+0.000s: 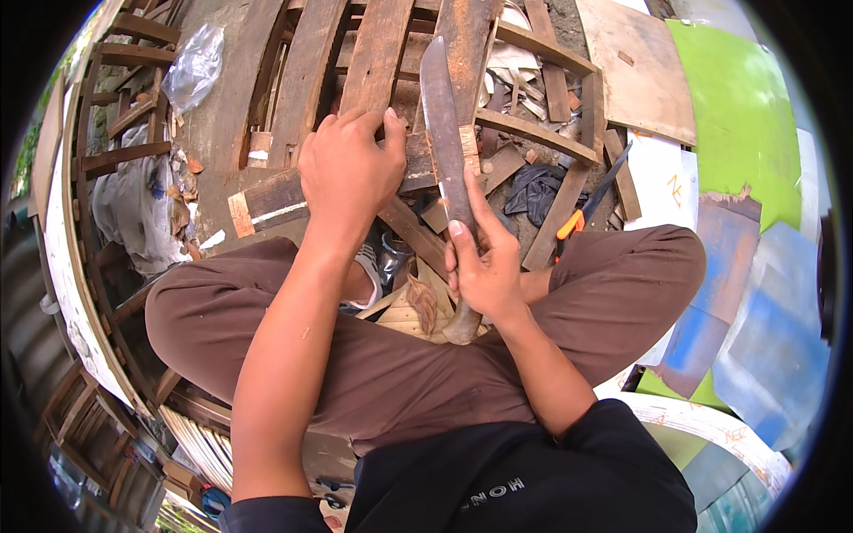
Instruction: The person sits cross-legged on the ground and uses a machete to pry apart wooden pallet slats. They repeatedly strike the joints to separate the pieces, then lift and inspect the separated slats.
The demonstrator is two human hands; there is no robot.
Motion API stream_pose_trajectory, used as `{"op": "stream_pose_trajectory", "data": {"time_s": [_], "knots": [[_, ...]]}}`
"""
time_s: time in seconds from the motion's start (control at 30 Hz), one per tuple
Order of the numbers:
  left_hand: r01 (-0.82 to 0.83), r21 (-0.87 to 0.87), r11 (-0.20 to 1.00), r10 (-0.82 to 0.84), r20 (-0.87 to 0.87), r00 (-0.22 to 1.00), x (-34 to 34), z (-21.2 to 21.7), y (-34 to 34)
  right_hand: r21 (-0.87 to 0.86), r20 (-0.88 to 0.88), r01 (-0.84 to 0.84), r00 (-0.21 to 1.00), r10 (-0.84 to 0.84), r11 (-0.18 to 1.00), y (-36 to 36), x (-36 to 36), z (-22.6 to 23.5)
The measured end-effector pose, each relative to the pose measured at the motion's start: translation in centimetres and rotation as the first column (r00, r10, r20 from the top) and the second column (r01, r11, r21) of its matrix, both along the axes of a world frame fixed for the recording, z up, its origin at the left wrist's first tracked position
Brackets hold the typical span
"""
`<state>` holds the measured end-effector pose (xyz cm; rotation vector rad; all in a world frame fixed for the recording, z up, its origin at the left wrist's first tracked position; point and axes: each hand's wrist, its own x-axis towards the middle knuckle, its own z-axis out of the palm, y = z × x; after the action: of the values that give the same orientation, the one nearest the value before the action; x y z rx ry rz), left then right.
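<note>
My right hand (pixel 487 262) is closed round a machete (pixel 452 160), low on its long dark blade, with the index finger stretched along it. The blade points away from me and lies across the right part of a short dark wooden plank (pixel 274 197). Its worn wooden handle (pixel 463 325) hangs below my hand, over my lap. With its fingers curled over the plank, my left hand (pixel 353 169) grips it left of the blade; the fingertips are hidden. Both ends of the plank show pale, freshly cut wood.
Beyond the plank lie long wooden slats (pixel 306 75) and a curved wooden frame (pixel 542 133). A handsaw with an orange handle (pixel 570 225) rests by my right knee. A black plastic bag (pixel 536 193) and a clear plastic bag (pixel 194 69) lie about. Painted boards (pixel 737 115) are at the right.
</note>
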<state>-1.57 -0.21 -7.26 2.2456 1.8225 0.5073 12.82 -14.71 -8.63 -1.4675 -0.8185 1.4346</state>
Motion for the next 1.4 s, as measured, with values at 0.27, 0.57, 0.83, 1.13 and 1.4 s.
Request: {"op": "stream_pose_trajectory", "data": {"time_s": [0.27,0.57,0.83,1.13,1.4], "knots": [[-0.006,0.007,1.000,0.006,0.003,1.000,0.0,0.0,0.0,0.184,0.333,0.070,0.934,-0.129,0.981,0.3,2.3,-0.1],[0.001,0.034,0.999,-0.001,0.007,1.000,0.0,-0.2,0.0,0.073,0.333,0.028,0.941,-0.051,0.997,0.9,1.7,-0.4],[-0.017,-0.050,0.999,0.015,-0.036,0.999,-0.1,0.2,0.1,0.104,0.272,0.067,0.958,-0.093,0.992,0.8,1.5,-0.2],[-0.048,-0.022,0.999,0.047,-0.026,0.999,0.1,0.2,-0.1,0.106,0.215,0.061,0.973,-0.083,0.992,0.9,1.4,-0.6],[-0.039,-0.062,0.997,0.038,-0.013,0.999,0.1,0.3,0.0,0.090,0.175,0.047,0.983,-0.062,0.995,0.7,1.3,-0.5]]}}
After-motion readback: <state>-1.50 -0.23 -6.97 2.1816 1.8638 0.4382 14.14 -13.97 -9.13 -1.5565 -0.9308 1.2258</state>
